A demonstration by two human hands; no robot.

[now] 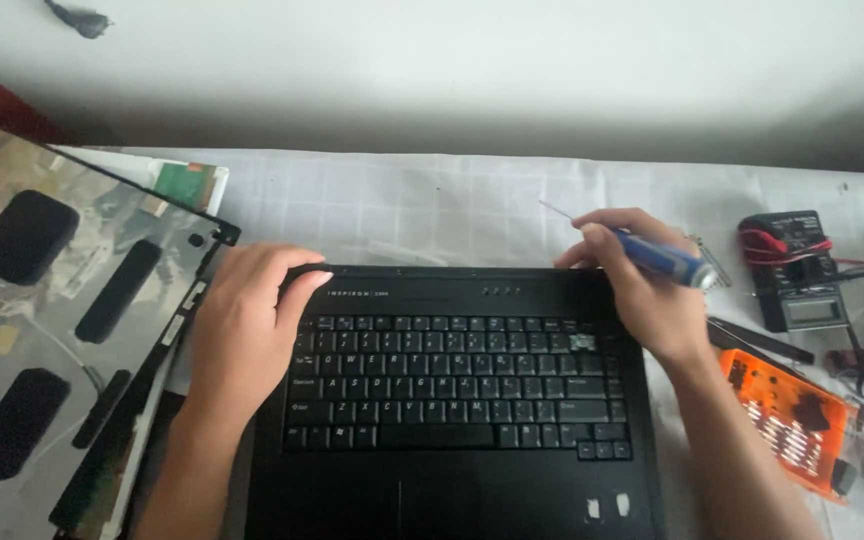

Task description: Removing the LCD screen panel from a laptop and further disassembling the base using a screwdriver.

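The black laptop base (457,400) lay flat on the bench (432,200), which was covered by a pale gridded cloth; its matte plastic shell was rectangular, with rows of small square keys. The left hand (242,330) rested on the back left corner, fingers (302,290) curled together over the edge. The right hand (642,290) sat at the back right corner, fingers clamped on a blue-handled screwdriver (652,255) whose thin metal shaft pointed away to the left. A detached screen lid (62,320), shiny with foil, lay just beside the left edge. An orange bit case (782,420) and a dark multimeter (797,270) crowded the right side; bare cloth stretched behind.
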